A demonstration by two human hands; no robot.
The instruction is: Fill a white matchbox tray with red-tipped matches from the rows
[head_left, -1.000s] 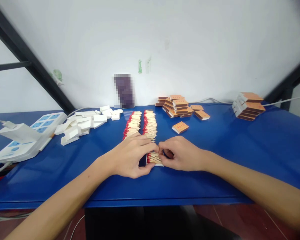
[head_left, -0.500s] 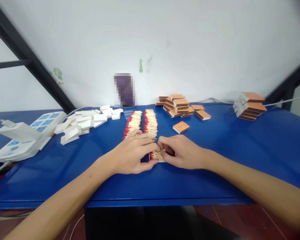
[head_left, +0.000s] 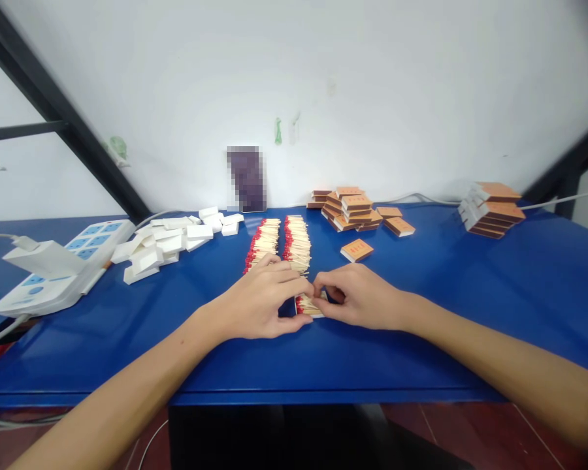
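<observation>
A small white tray of red-tipped matches (head_left: 308, 305) lies on the blue table between my hands. My left hand (head_left: 269, 299) curves round its left side, thumb at the near edge and fingers at the far edge. My right hand (head_left: 355, 295) is at the tray's right end, its thumb and forefinger bent in over the matches; whether a match is pinched there is too small to tell. Just beyond my left hand are two rows of matches, a left row (head_left: 266, 240) and a right row (head_left: 296, 243), heads to the left.
White trays (head_left: 157, 243) are heaped at the left beside a power strip (head_left: 85, 251). Orange matchboxes (head_left: 355, 202) are piled at the back, with a single matchbox (head_left: 357, 250) nearer. More boxes (head_left: 494, 212) stand stacked at the right. A pixelated dark object (head_left: 247, 179) leans on the wall.
The whole view has shifted slightly. My right thumb and forefinger have moved a little over the matches, while my left hand keeps its place round the tray.
</observation>
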